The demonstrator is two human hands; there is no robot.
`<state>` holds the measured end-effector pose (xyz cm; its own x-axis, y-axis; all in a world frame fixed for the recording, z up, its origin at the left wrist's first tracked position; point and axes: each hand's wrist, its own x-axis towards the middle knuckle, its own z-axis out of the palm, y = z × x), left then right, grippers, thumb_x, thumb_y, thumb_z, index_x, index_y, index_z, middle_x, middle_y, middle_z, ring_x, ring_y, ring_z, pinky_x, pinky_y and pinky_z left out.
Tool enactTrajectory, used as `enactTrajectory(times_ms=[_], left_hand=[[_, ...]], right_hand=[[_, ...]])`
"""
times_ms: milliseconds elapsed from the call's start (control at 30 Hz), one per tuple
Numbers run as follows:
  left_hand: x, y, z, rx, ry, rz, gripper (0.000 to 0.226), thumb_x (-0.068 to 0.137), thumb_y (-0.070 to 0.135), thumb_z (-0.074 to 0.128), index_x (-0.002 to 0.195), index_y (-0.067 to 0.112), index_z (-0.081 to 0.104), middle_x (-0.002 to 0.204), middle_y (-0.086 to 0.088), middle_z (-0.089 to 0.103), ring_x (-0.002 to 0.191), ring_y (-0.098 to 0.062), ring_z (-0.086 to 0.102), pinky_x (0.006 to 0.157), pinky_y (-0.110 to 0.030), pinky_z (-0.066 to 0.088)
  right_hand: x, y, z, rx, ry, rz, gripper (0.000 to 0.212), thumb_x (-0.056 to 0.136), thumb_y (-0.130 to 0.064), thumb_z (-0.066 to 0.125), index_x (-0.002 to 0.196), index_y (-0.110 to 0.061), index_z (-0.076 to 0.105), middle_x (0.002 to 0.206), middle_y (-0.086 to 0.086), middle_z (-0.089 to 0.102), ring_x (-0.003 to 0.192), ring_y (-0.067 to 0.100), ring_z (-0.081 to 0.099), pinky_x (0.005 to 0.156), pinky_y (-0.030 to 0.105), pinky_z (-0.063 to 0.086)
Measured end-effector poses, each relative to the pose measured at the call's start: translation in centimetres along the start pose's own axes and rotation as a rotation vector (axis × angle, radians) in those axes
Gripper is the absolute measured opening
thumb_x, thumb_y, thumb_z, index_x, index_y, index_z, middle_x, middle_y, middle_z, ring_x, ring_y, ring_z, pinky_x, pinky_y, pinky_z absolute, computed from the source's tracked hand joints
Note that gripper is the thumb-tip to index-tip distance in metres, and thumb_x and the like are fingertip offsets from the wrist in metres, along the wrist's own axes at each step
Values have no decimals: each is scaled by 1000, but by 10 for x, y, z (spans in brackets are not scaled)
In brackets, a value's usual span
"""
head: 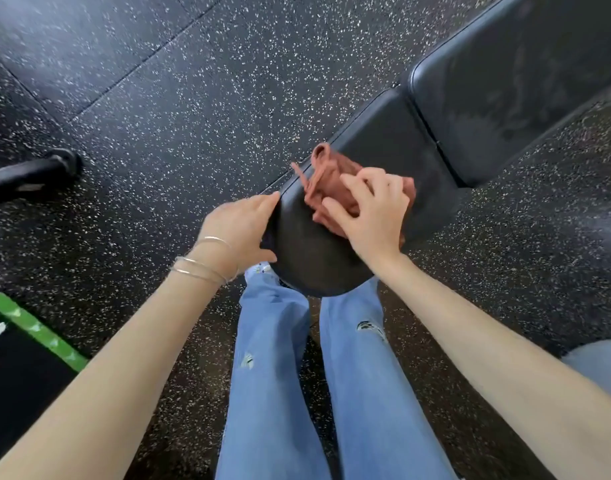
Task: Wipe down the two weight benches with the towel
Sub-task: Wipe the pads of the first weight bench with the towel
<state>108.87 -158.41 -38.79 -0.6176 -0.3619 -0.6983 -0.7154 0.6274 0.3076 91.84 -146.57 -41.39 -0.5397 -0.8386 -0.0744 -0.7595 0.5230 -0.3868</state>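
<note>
Though half-hiding the towel (pixel 333 173), the right hand (pixel 375 218) clutches it; left hand (pixel 240 230) grips bench (pixel 376 133).

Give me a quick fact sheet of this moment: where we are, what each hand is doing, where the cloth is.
place: gym floor, black rubber with white specks
bench: black seat pad nearest the person, back pad beyond it
towel: reddish-brown, bunched on the seat pad
right hand: on top of the towel, fingers curled into it
left hand: grips the seat pad's left edge; bracelets on the wrist
also in view: blue jeans, green-striped mat at lower left
</note>
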Motion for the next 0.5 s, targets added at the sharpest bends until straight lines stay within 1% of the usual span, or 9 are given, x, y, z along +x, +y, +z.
enactTrajectory(times_ms=[33, 100, 133, 200, 300, 333, 400, 467, 500], left_hand=[[3, -9, -5, 6, 14, -26, 82, 80, 33, 68, 146, 18, 21, 149, 0, 33, 132, -24, 39, 100, -42, 40], [11, -26, -15, -22, 63, -100, 61, 90, 19, 54, 145, 17, 28, 147, -1, 37, 130, -27, 41, 100, -46, 42], [18, -32, -19, -34, 114, -116, 53, 93, 14, 48, 143, 16, 31, 146, -3, 38, 130, -28, 41, 101, -47, 42], [37, -33, -29, -60, 213, -107, 45, 96, 15, 40, 141, 14, 36, 143, -8, 42, 128, -31, 42, 102, -48, 41], [74, -15, -48, -228, 256, -113, 38, 98, 25, 38, 133, 16, 48, 135, -10, 52, 121, -31, 50, 102, -40, 41], [85, -5, -53, -271, 235, -93, 38, 97, 30, 41, 131, 17, 50, 131, -10, 55, 118, -30, 52, 100, -37, 41], [101, 19, -57, -243, 131, 25, 48, 93, 38, 48, 136, 17, 44, 132, -9, 56, 119, -29, 52, 101, -35, 39], [108, 38, -55, -135, 33, 170, 68, 87, 45, 56, 141, 10, 33, 139, -13, 47, 127, -30, 45, 105, -35, 34], [109, 43, -53, -79, -1, 226, 79, 84, 47, 60, 143, 7, 28, 144, -15, 40, 130, -30, 41, 108, -36, 32]], right_hand=[[-14, -8, 1, 8, -34, -43, 32, 80, -47, 69, 102, -24, 70, 103, 3, 61, 95, 31, 51, 78, 43, 40], [-31, -25, 3, 20, -86, -118, 31, 80, -47, 68, 102, -26, 70, 103, 2, 61, 96, 31, 51, 77, 46, 40], [-30, -33, 5, 15, -91, -133, 30, 79, -48, 68, 101, -27, 70, 103, 2, 62, 95, 32, 52, 77, 47, 41], [-17, -49, 12, -40, -73, -111, 29, 78, -52, 65, 96, -29, 70, 101, -1, 62, 95, 31, 53, 76, 47, 41], [-4, -72, 26, -113, 4, 12, 27, 78, -56, 60, 87, -31, 67, 98, -5, 61, 92, 28, 53, 77, 43, 37], [-10, -74, 30, -109, 47, 11, 26, 78, -54, 60, 86, -31, 67, 97, -5, 62, 91, 28, 54, 77, 42, 37], [-36, -68, 34, -75, 114, -116, 22, 76, -50, 64, 87, -31, 68, 95, -4, 64, 89, 27, 53, 76, 41, 36], [-70, -52, 31, -29, 122, -280, 25, 70, -46, 71, 89, -30, 71, 93, -3, 66, 90, 24, 50, 78, 41, 35], [-83, -43, 29, -22, 112, -326, 28, 68, -46, 73, 91, -30, 72, 93, -3, 67, 91, 23, 48, 79, 41, 34]])
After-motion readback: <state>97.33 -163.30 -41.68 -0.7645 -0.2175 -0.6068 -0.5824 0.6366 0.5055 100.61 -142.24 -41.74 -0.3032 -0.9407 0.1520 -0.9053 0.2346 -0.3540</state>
